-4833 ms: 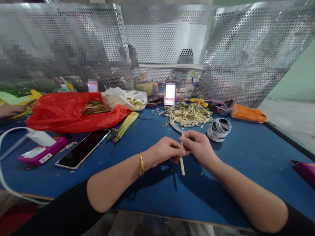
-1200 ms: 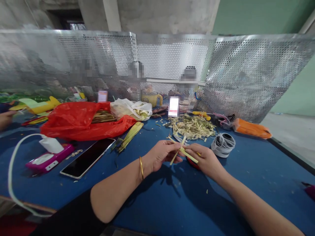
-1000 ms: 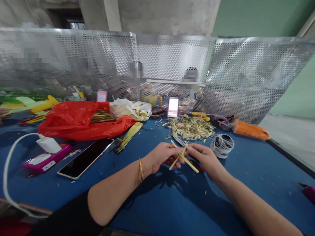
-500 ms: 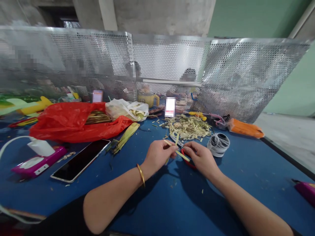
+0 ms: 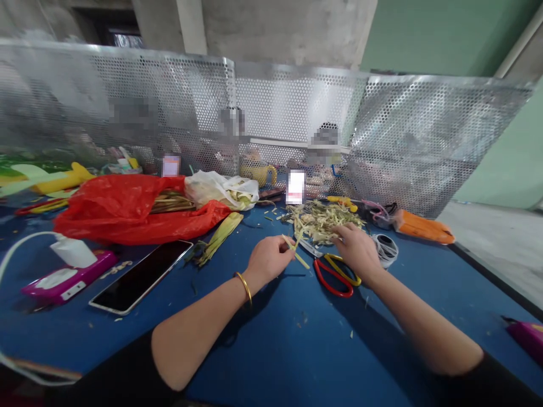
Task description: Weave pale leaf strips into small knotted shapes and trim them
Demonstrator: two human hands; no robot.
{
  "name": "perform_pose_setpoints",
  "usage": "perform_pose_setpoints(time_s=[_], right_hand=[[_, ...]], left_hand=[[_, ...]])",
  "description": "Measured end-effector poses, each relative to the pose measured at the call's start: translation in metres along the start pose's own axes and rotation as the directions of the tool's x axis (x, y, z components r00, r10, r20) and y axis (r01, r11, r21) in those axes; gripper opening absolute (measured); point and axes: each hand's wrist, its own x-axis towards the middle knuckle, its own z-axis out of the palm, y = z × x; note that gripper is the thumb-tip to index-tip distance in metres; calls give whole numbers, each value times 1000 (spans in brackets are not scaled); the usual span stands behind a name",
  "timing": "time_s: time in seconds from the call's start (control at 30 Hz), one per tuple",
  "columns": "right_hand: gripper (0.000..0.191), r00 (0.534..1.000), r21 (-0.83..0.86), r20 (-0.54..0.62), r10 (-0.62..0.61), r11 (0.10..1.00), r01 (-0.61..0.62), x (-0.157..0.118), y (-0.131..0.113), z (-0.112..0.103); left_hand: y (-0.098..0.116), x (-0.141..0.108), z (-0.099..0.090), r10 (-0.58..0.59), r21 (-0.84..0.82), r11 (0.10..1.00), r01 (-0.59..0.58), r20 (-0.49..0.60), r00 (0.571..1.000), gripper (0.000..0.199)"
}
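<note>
- The left hand [image 5: 269, 260] pinches the crossed strips [image 5: 302, 260] between thumb and fingers; the right hand [image 5: 358, 251], fingers loosely bent, is at the near edge of the scrap pile [image 5: 319, 219], and whether it touches or grips anything there cannot be told.
- The crossed strips sit at the left hand's fingertips, above the blue desk [image 5: 288, 350] and just left of the scissors [image 5: 317, 254], which lie with the red and yellow handles toward the person.
- They look very light, narrow and flat, probably pliant with a little spring, and likely to crease or split lengthwise if bent sharply or squeezed hard.
- The crossing seems the best place to hold, with a light pinch across the flat faces; gripping one loose end would probably let the others slide or swivel.
- The left fingers hide part of the crossing, so the number of strips, and whether they are woven, tied or simply laid over each other, is unclear.
- The right fingertips blend into the pile, and that hand's wrist partly covers the white spool [image 5: 388, 259].
- A purple object [image 5: 526, 339] is cut off at the right edge.
</note>
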Motion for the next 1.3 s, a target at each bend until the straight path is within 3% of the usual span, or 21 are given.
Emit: perform_pose_setpoints(time_s=[0.13, 0.23, 0.33, 0.53, 0.63, 0.7, 0.73, 0.8, 0.83, 0.87, 0.9, 0.97, 1.03, 1.07, 1.17, 1.3], right_hand=[[18, 994, -23, 43, -103, 994, 104, 32, -5, 21], [12, 994, -4, 0, -106, 994, 106, 44, -8, 32], [22, 987, 45, -159, -38, 998, 46, 49, -2, 28], [20, 889, 195, -440, 129, 980, -46, 50, 24, 2], [18, 838, 480, -463, 290, 877, -39, 45, 26, -6], [16, 837, 705, -401, 373, 709, 22, 37, 22, -12], [15, 839, 765, -384, 387, 642, 54, 31, 19, -15], [14, 838, 786, -398, 373, 609, 102, 16, 11, -23], [13, 821, 782, -422, 383, 612, 116, 7, 6, -27], [13, 821, 780, -427, 379, 614, 122, -2, 1, -32], [13, 841, 792, -402, 362, 598, 121, -11, -4, -37], [12, 894, 798, -321, 313, 597, 77, -26, -15, -45], [14, 953, 801, -179, 245, 599, -3, -38, -26, -48], [14, 970, 813, -104, 220, 580, -44, -43, -30, -47], [14, 982, 825, 55, 182, 546, -147, -50, -37, -41], [20, 964, 863, 166, 209, 442, -244, -51, -32, -34]], left_hand=[[-3, 2, -2, 18, -5, 1000, -17, 103, 995, 26], [-2, 3, -5, 23, 64, 998, -28, 84, 996, 32], [1, 4, -9, 27, 156, 987, -32, 34, 999, 32], [-1, 7, -15, -26, 315, 949, 24, 1, 1000, 26], [-6, 10, -16, -102, 286, 953, 101, -8, 995, 23], [-7, 10, -17, -75, 241, 964, 112, -161, 984, 41], [-6, 9, -17, -8, 232, 970, 76, -279, 960, 53], [-1, 6, -16, 205, 254, 963, -92, -469, 859, 57], [4, 2, -15, 313, 261, 944, -203, -510, 801, 49], [10, -1, -11, 391, 234, 920, -314, -502, 771, 40], [16, -5, -7, 409, 156, 910, -384, -480, 776, 29], [31, -13, 6, 302, -99, 925, -368, -398, 866, 27], [45, -20, 20, 136, -410, 889, -204, -190, 972, 39], [50, -22, 26, 80, -557, 824, -97, -55, 995, 41], [57, -26, 35, -24, -728, 649, 221, 270, 962, 37], [48, -29, 30, -106, -718, 594, 363, 378, 920, 22]])
